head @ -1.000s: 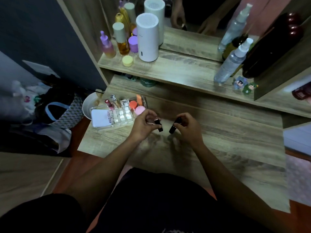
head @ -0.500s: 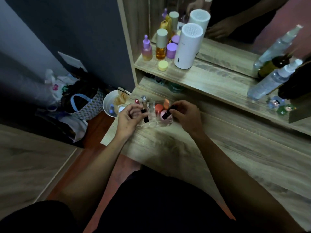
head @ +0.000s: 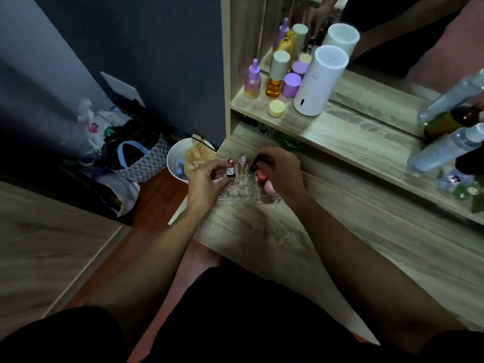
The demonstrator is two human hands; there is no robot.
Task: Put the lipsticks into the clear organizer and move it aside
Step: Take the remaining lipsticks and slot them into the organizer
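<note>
In the head view, both hands are working over the clear organizer (head: 243,192), which is sitting on the wooden tabletop (head: 327,231) at its far left corner, directly beneath the fingers. The left hand (head: 207,183) is curling closed, its thumb and fingertips pinching a silver-and-black lipstick (head: 230,173) and holding it upright at the organizer's left compartments; whether its base is already sitting in a slot is hard to tell. The right hand (head: 281,170) is closing around a black lipstick (head: 255,163), gripping it between thumb and forefinger and tilting it over the organizer's right side. Between the two hands, a clear-capped lipstick (head: 242,161) is standing upright in the organizer, and just beside the left fingertips a red-topped one (head: 230,161) is poking up. Under the right palm, a pink sponge (head: 271,188) and an orange one (head: 262,176) are resting in the organizer's right section. Beyond the left hand a white bowl (head: 174,163) is sitting off the table edge, and well beyond the right hand a white cylinder (head: 319,82) is standing on the shelf (head: 340,132)
</note>
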